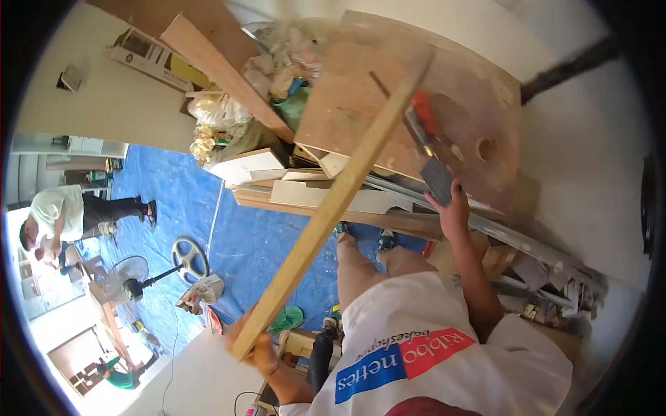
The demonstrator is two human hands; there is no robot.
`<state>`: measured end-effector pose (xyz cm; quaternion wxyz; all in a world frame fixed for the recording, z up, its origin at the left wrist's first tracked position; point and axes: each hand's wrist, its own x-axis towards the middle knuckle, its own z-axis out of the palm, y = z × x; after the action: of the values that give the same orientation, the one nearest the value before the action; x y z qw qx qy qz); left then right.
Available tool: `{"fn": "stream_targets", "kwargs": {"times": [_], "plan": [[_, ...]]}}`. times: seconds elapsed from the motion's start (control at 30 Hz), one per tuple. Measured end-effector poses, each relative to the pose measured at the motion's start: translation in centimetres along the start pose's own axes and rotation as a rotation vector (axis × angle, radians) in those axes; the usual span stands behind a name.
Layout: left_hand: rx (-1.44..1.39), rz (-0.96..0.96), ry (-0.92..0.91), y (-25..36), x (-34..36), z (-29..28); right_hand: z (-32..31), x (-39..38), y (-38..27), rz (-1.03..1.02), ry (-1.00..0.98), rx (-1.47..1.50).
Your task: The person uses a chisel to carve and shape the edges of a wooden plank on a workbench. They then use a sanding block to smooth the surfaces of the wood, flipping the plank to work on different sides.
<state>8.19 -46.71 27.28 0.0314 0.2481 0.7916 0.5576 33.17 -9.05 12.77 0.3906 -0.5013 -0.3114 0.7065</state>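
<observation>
A long, pale wooden plank (pixel 326 215) runs slantwise from near my body up over a brown tabletop. My left hand (pixel 258 347) is closed round its lower end, with the fingers at the edges. In my right hand (pixel 454 211) is a flat, dark grey rectangular piece (pixel 437 180), pinched at its near corner. That piece is apart from the plank, to its right. Just beyond it on the wooden tabletop (pixel 354 90) lie a slim dark tool (pixel 418 132) and an orange-red object (pixel 424 111) whose kind I cannot make out.
Boards and metal strips (pixel 388 201) are stacked along the table's near side. Bags and scraps (pixel 225 118) pile up to its left. On the blue floor sheet (pixel 243 236) stands a pedestal fan (pixel 132 281). A person in white (pixel 59 215) is at the far left.
</observation>
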Motion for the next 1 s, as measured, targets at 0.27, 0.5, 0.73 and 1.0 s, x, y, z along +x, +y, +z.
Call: {"fn": "stream_targets", "kwargs": {"times": [0.27, 0.5, 0.73, 1.0], "plan": [[0.218, 0.526, -0.210, 11.3, -5.4, -3.3, -7.8, -2.3, -4.0, 0.160, -0.480, 0.955], [0.525, 0.626, 0.365, 15.5, -9.4, -9.5, -9.9, -6.5, -6.3, 0.119, 0.019, 0.673], [0.788, 1.064, -0.023, 22.6, -7.5, -11.1, -13.4, -5.8, -5.9, -0.044, 0.010, 0.410], [0.598, 0.336, -0.304, 15.7, -6.1, -7.9, -14.1, -7.0, -1.5, -0.294, 0.225, -0.300]]}}
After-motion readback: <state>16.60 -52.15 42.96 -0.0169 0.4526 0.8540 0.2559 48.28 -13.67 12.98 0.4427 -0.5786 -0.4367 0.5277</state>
